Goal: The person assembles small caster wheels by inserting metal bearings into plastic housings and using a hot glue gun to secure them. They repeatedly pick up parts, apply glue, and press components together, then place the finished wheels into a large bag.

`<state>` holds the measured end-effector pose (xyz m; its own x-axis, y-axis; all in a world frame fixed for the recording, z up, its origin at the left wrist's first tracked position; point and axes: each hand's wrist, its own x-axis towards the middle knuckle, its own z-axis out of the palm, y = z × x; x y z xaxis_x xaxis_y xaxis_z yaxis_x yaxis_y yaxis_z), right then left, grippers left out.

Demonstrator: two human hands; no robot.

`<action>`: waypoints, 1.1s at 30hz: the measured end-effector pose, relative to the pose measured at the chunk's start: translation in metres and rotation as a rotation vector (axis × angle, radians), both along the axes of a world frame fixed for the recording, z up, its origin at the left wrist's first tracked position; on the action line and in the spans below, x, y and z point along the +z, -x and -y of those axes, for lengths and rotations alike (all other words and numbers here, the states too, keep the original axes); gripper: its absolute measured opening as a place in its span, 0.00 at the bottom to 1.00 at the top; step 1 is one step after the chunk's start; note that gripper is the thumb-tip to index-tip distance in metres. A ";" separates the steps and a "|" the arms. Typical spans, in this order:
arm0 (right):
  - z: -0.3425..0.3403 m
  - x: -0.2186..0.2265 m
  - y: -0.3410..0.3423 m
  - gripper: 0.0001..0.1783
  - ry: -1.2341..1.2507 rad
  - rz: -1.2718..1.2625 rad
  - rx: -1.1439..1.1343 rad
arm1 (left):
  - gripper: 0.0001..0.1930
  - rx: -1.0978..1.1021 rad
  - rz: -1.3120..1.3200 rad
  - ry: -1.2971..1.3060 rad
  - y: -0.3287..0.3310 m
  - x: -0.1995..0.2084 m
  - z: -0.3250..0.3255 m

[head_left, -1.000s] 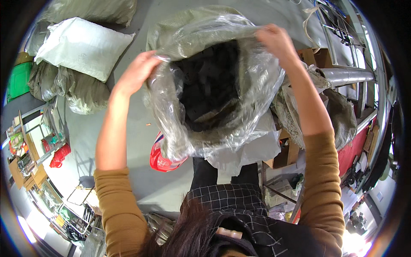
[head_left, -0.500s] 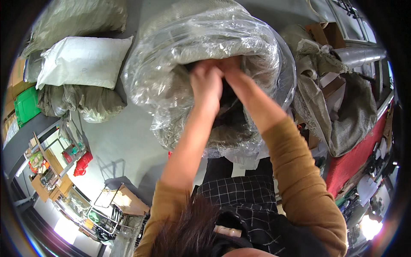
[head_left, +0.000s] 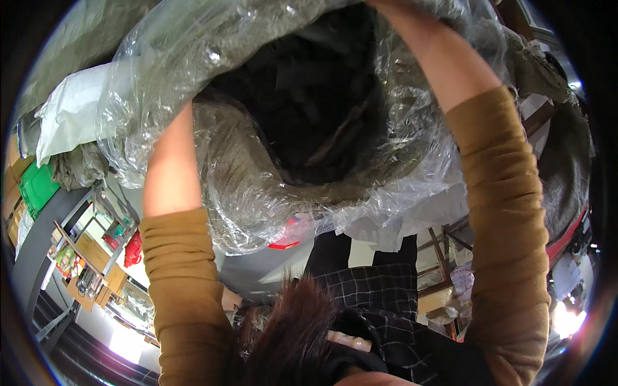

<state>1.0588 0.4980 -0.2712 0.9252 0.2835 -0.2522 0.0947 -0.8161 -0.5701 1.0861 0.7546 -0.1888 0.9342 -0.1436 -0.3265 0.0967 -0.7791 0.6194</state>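
A large grey woven sack (head_left: pixel 235 145) with a clear plastic liner (head_left: pixel 412 199) fills the upper middle, its mouth wide open towards me. Black material (head_left: pixel 309 96) shows deep inside; its kind is too dark to make out. My left forearm (head_left: pixel 172 170) reaches up to the left rim, and the left hand is hidden behind the folded sack edge. At the far right side of the mouth is my right hand (head_left: pixel 389 6), mostly cut off by the top edge of the picture. Neither hand's fingers show.
At the left lie a white sack (head_left: pixel 74 112), a green bin (head_left: pixel 37 186) and a shelf frame with boxes (head_left: pixel 84 296). A grey woven cloth (head_left: pixel 563 161) hangs at the right. Something red (head_left: pixel 286 241) shows beneath the liner.
My hands were together inside the sack's mouth; now they are far apart at its two sides. The mouth has widened, and the sack appears closer and larger.
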 end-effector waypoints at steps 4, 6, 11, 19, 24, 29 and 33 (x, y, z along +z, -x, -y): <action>-0.004 -0.008 0.034 0.23 0.000 0.015 -0.003 | 0.23 -0.086 0.044 -0.114 0.032 0.004 0.000; -0.008 -0.015 0.058 0.24 -0.001 0.018 -0.019 | 0.24 -0.106 0.001 -0.074 0.040 0.018 -0.009; -0.037 -0.065 0.095 0.26 0.056 -0.029 -0.047 | 0.25 -0.104 -0.046 -0.050 0.021 0.006 -0.011; -0.046 -0.015 0.157 0.23 -1.028 -0.256 -0.711 | 0.26 -0.117 0.027 -0.142 0.067 -0.021 0.000; -0.038 0.033 0.248 0.33 -0.722 -0.211 -1.326 | 0.27 -0.122 -0.081 -0.043 0.054 -0.001 -0.007; -0.055 -0.025 0.254 0.37 -0.171 -0.155 -1.000 | 0.28 -0.124 -0.038 -0.135 0.051 -0.036 0.004; -0.050 0.014 0.259 0.37 -0.276 -0.115 -1.062 | 0.29 0.018 -0.064 -0.031 0.071 -0.044 -0.014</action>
